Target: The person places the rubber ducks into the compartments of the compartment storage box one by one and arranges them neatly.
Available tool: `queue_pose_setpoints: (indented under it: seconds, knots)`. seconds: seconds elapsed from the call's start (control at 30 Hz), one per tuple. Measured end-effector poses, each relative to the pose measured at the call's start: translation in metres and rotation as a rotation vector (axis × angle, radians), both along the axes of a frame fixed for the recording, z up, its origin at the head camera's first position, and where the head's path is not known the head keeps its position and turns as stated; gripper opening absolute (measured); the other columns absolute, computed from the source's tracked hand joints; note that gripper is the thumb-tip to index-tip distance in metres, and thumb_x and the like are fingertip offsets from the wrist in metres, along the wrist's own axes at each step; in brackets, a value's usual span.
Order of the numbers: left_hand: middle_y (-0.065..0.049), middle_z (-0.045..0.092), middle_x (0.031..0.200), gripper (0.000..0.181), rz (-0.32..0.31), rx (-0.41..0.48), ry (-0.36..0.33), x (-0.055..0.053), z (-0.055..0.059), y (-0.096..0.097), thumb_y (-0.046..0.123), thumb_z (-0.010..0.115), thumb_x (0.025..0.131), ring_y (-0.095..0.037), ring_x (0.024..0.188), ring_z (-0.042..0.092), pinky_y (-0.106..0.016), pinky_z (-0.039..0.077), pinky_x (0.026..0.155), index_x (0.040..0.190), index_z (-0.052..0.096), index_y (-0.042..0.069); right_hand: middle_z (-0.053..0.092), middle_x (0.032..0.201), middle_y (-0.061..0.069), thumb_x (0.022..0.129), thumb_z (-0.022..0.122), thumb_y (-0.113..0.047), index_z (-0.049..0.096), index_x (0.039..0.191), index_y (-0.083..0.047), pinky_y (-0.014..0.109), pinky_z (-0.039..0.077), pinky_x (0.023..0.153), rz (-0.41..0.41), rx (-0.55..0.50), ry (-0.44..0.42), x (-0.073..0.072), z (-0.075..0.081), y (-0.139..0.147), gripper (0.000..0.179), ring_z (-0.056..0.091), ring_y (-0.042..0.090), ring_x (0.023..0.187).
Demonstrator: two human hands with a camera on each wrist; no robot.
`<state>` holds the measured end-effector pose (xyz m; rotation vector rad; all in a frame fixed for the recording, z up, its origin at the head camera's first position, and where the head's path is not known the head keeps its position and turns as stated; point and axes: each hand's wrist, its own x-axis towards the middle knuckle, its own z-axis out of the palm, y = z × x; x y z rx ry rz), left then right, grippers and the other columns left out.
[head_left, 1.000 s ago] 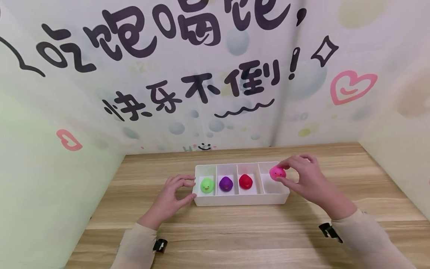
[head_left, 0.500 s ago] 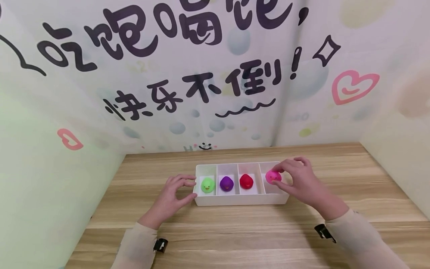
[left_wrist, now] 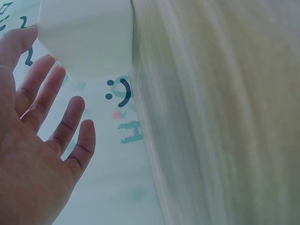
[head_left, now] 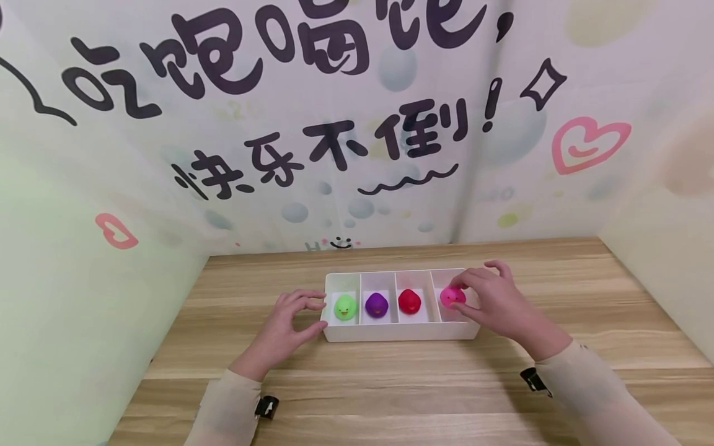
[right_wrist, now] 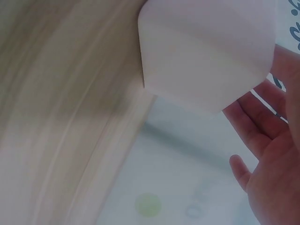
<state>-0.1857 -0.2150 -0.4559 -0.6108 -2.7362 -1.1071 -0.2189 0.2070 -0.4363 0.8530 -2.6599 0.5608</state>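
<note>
A white tray (head_left: 398, 332) with a row of compartments stands on the table. My right hand (head_left: 499, 301) reaches over its right end and pinches a pink toy duck (head_left: 450, 298) between thumb and fingers, low in the rightmost compartment. In the right wrist view the tray's end wall (right_wrist: 201, 61) hides the duck and the fingertips. At the other end, my left hand (head_left: 286, 328) touches the tray's left side with thumb and fingertips, fingers fairly straight. In the left wrist view, the lower fingers (left_wrist: 69, 123) stand spread, apart from the tray.
Inside the other compartments sit a green toy duck (head_left: 345, 307), a purple one (head_left: 376, 305) and a red one (head_left: 409, 301), one in each. Behind the wooden table (head_left: 357, 384) rises a printed wall (head_left: 268, 223), with side walls left and right.
My right hand has moved left and down with the pink duck, from above the rightmost compartment's right side into it. My left hand has stayed at the tray's left end.
</note>
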Motion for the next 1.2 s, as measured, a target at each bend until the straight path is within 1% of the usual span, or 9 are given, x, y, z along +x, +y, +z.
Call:
queue_pose_setpoints:
  seconds: [0.13,0.27,0.47,0.73,0.9,1.07,1.13,1.2]
  knots:
    - [0.003,0.063,0.140,0.027,-0.001,0.000,0.000,0.000,-0.001,0.000,0.019,0.082,0.089,-0.025,0.125,0.051,-0.054,0.046,0.105,0.114,0.072,0.012,0.075,0.096,-0.004,0.078,0.090,-0.016,0.071,0.101,-0.015,0.062,0.025,0.107,-0.004,0.028,-0.059,-0.001,0.000,-0.001,0.030,0.069,0.020,0.098]
    - [0.005,0.063,0.140,0.027,0.001,-0.003,-0.002,-0.001,-0.002,-0.001,0.020,0.082,0.090,-0.025,0.125,0.051,-0.054,0.045,0.105,0.114,0.072,0.012,0.075,0.095,-0.005,0.078,0.090,-0.017,0.072,0.098,-0.015,0.062,0.025,0.106,-0.006,0.045,-0.088,-0.003,-0.002,-0.002,0.027,0.070,0.019,0.097]
    - [0.004,0.063,0.140,0.027,0.002,-0.005,-0.003,0.000,-0.002,0.000,0.020,0.082,0.090,-0.025,0.125,0.051,-0.054,0.045,0.105,0.114,0.072,0.013,0.074,0.090,-0.007,0.077,0.092,-0.022,0.073,0.095,-0.016,0.062,0.024,0.106,-0.011,0.076,-0.086,-0.006,-0.004,-0.004,0.026,0.070,0.018,0.091]
    - [0.004,0.063,0.140,0.027,0.008,-0.006,-0.015,0.001,0.000,0.001,0.020,0.082,0.090,-0.024,0.125,0.051,-0.054,0.045,0.105,0.114,0.072,0.012,0.073,0.087,-0.008,0.076,0.092,-0.021,0.073,0.092,-0.016,0.064,0.024,0.105,-0.012,0.102,-0.076,-0.009,-0.004,-0.005,0.025,0.070,0.017,0.087]
    - [0.003,0.063,0.140,0.027,0.007,-0.011,-0.013,0.000,0.000,0.002,0.020,0.081,0.090,-0.024,0.124,0.051,-0.053,0.045,0.104,0.114,0.072,0.012,0.072,0.083,-0.010,0.074,0.094,-0.024,0.073,0.088,-0.018,0.065,0.024,0.106,-0.038,0.132,-0.081,-0.008,-0.002,-0.008,0.027,0.066,0.014,0.083]
    - [0.004,0.063,0.139,0.027,0.007,-0.004,-0.002,0.000,-0.001,0.001,0.019,0.082,0.089,-0.024,0.125,0.051,-0.053,0.045,0.105,0.114,0.072,0.012,0.065,0.078,-0.012,0.073,0.095,-0.023,0.067,0.084,-0.020,0.067,0.023,0.107,-0.057,0.179,-0.092,-0.008,0.002,-0.011,0.030,0.058,0.009,0.080]
    - [0.004,0.064,0.139,0.028,0.008,-0.002,0.002,-0.001,-0.001,0.000,0.019,0.082,0.089,-0.025,0.124,0.051,-0.053,0.045,0.104,0.114,0.072,0.012,0.063,0.077,-0.012,0.073,0.094,-0.022,0.065,0.084,-0.020,0.068,0.023,0.106,-0.054,0.187,-0.104,-0.008,0.004,-0.012,0.031,0.057,0.010,0.079]
    - [0.004,0.064,0.139,0.028,0.007,-0.003,0.003,-0.001,-0.001,0.000,0.019,0.082,0.089,-0.025,0.124,0.051,-0.053,0.045,0.104,0.114,0.072,0.013,0.065,0.080,-0.011,0.073,0.094,-0.021,0.066,0.086,-0.020,0.068,0.023,0.106,-0.054,0.183,-0.120,-0.008,0.005,-0.013,0.031,0.059,0.012,0.083]
